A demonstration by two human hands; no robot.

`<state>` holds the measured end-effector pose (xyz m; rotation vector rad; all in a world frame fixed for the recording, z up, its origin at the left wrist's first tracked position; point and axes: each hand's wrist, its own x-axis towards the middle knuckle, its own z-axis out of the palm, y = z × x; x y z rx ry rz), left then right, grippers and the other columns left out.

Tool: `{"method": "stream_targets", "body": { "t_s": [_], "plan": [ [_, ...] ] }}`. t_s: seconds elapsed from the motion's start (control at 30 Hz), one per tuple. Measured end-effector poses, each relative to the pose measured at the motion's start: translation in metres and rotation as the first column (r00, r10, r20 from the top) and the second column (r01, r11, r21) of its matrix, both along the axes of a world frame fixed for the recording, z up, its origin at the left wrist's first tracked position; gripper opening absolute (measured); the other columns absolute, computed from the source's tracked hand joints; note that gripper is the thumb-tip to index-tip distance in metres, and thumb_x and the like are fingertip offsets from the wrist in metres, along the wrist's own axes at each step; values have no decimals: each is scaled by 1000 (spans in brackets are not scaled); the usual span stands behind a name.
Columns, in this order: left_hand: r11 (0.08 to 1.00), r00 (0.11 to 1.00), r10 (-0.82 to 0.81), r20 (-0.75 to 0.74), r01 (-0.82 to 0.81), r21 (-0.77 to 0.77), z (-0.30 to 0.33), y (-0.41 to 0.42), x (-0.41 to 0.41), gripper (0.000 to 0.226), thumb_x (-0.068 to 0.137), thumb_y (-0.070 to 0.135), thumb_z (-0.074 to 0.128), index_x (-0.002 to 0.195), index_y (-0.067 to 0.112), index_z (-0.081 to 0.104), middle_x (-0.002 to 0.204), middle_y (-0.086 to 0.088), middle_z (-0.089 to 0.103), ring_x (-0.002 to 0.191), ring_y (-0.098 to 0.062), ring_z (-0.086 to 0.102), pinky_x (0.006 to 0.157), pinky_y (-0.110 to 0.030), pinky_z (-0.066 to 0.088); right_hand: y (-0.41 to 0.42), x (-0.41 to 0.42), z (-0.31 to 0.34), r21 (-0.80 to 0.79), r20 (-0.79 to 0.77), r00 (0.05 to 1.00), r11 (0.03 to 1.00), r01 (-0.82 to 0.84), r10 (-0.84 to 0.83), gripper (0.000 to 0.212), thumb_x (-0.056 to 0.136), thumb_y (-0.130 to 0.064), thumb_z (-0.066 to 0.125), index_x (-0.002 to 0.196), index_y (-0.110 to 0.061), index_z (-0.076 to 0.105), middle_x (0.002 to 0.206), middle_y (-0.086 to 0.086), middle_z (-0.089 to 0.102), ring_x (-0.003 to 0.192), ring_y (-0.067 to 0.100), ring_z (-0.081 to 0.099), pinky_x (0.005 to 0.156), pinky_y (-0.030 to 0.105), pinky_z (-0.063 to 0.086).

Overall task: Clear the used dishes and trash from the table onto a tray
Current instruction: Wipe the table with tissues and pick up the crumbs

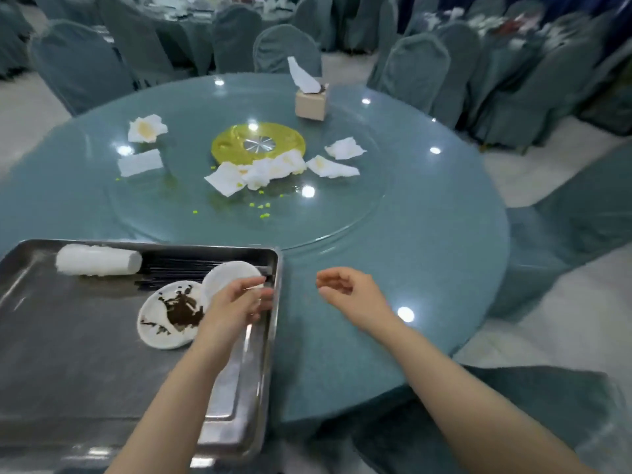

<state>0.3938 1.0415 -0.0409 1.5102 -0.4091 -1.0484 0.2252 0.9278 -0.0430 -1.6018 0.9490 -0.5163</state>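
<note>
Dishes sit on the steel tray [78, 354] at my lower left: a small white saucer [164, 319] smeared with dark brown sauce, and a second, cleaner white saucer [227, 273] just behind it, its edge overlapping the first. My left hand [236, 302] hovers over the tray's right side, fingers curled, pinching what looks like a thin pale sliver near the clean saucer; it is too blurred for me to name. My right hand [345, 290] hangs above the bare tabletop [410, 234] beside the tray, fingers loosely curled and holding nothing. The tray is a shallow rectangular pan of brushed metal with a rolled rim, its right edge resting on the tabletop. At its far side lies a stack of translucent white plastic cups [99, 260] on its side, beside a bundle of dark chopsticks [178, 266]. The tabletop is round and glossy teal, carrying a clear glass turntable [342, 213] with a yellow disc [258, 143] and a silver hub at its centre. Crumpled white napkins [260, 172], some stained yellow, lie scattered across the glass, with small bright green crumbs [261, 208] in front of them. A beige cardboard tissue box [312, 102] stands at the far side with one tissue sticking up. I can read no writing anywhere. Chairs [287, 49] draped in teal fabric ring the table.
</note>
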Motion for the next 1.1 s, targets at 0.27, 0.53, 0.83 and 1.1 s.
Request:
{"method": "stream_targets", "body": {
  "t_s": [0.27, 0.53, 0.83, 1.1],
  "plan": [
    [974, 976, -206, 74, 212, -75, 14, -81, -217, 20, 95, 7, 48, 100, 21, 62, 92, 3, 73, 72, -7, 68, 72, -24, 46, -48, -242, 32, -64, 47, 985, 983, 170, -167, 18, 89, -3, 62, 99, -17, 65, 100, 3, 70, 96, 11, 65, 89, 16, 48],
    [955, 956, -274, 109, 284, -91, 24, -155, -373, 21, 96, 7, 46, 99, 22, 62, 93, 4, 73, 80, -12, 67, 78, -28, 47, -107, -403, 45, -106, -7, 966, 961, 256, -258, 16, 88, -12, 64, 101, -20, 68, 99, -6, 73, 92, 1, 66, 87, 19, 50],
    [956, 922, -243, 303, 281, -88, -4, -294, -422, 26, 93, 2, 48, 97, 23, 63, 90, 8, 74, 87, -13, 68, 77, -25, 47, -261, -461, 34, -147, -105, 978, 975, 165, -182, 16, 89, -16, 62, 92, -32, 66, 100, -10, 71, 99, 4, 64, 94, 24, 49],
    [980, 936, -173, 308, 195, -41, -10, -399, -456, 24, 93, 2, 48, 105, 18, 61, 96, 4, 71, 84, -10, 66, 78, -26, 46, -394, -481, 30, -147, -168, 981, 987, 71, -96, 12, 89, -18, 63, 100, -23, 68, 100, -8, 70, 96, 3, 63, 79, 10, 46]
  ]
}}
